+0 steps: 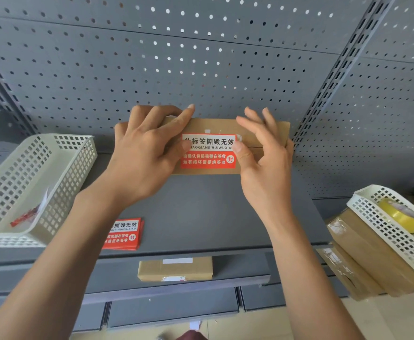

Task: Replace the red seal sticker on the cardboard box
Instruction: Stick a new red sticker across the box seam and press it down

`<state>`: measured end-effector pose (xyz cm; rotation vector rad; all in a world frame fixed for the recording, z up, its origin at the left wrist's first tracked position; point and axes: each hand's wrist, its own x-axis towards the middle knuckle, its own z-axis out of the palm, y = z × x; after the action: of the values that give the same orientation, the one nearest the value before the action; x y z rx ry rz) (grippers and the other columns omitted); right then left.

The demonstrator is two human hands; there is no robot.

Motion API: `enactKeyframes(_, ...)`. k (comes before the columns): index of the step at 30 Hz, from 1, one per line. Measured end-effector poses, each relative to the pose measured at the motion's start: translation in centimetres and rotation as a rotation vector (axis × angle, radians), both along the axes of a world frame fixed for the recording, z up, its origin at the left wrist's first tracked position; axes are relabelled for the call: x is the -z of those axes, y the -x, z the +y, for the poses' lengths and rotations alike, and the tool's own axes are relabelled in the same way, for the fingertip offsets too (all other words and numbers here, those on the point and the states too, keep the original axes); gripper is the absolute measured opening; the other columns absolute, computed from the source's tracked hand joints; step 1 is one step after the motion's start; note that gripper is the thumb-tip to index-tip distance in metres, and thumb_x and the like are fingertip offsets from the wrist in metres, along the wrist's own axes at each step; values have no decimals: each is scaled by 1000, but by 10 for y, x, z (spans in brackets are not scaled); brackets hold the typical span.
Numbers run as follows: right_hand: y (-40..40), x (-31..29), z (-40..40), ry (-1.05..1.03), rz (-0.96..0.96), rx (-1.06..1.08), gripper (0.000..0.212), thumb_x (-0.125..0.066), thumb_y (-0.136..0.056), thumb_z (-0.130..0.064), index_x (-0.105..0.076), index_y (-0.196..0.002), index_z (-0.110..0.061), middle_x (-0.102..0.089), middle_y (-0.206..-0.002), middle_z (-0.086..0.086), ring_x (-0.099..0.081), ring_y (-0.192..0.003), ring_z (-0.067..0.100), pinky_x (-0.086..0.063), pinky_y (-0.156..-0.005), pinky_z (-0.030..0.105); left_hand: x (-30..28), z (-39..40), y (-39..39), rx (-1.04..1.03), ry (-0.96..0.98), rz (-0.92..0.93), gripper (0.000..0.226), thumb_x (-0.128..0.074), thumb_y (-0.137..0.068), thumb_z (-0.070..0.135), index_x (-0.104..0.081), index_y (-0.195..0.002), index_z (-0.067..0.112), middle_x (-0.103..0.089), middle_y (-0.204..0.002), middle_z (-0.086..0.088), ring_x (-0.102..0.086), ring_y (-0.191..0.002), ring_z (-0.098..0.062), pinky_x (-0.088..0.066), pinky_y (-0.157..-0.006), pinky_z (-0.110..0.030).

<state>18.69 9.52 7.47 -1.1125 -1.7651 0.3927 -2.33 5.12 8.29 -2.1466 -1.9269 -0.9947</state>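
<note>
Grey metal shelving with a perforated back panel filled the view. Nearest, on the lower shelf, lay a second flat cardboard box. Above it, a stack of spare red seal stickers sat on the grey shelf. Farther back, the flat brown cardboard box rested against the panel, the red-and-white rectangular seal sticker across its flap seam. Left hand spread flat, bracing box and sticker edge; right hand loosely curled, thumb pressing the sticker's right edge. Judged: sticker thin, limp, tears easily; box light, stiff, best steadied by its ends.
</note>
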Motion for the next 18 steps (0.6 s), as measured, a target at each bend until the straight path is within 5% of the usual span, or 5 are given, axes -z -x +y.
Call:
enactKeyframes(4,-4,7,-8,19,52,4,40,-68,-92,-13,-65,-131,-23,-38,-160,-10,-23,-153,8,-11,-125,45,9,-7,0,15,-22,-9,59,-43,-95,49,-46,-153,33,-54,-139,10,-36,-124,-22,-26,-90,-41)
enactKeyframes(6,-8,12,-13,6,96,13,46,-72,-89,-14,-64,-134,-20,-27,-166,1,-19,-156,16,-20,-125,51,17,-15,-2,14,-54,-43,55,-51,-95,46,-52,-148,32,-57,-136,9,-41,-123,-24,-30,-91,-41)
enactKeyframes(12,-20,35,-37,56,92,-4,52,-78,-88,-9,-63,-136,-20,-15,-170,6,-8,-157,16,-9,-125,21,52,-44,-15,-17,-148,-56,47,-62,-94,36,-61,-141,25,-60,-136,4,-46,-122,-28,-37,-98,-45)
enactKeyframes(18,-30,73,-60,57,99,-4,45,-78,-88,-8,-67,-131,-16,-18,-169,11,-7,-155,14,-8,-122,15,93,-66,-32,-46,-224,25,43,-64,-96,29,-64,-139,22,-61,-139,-2,-48,-126,-32,-34,-99,-46)
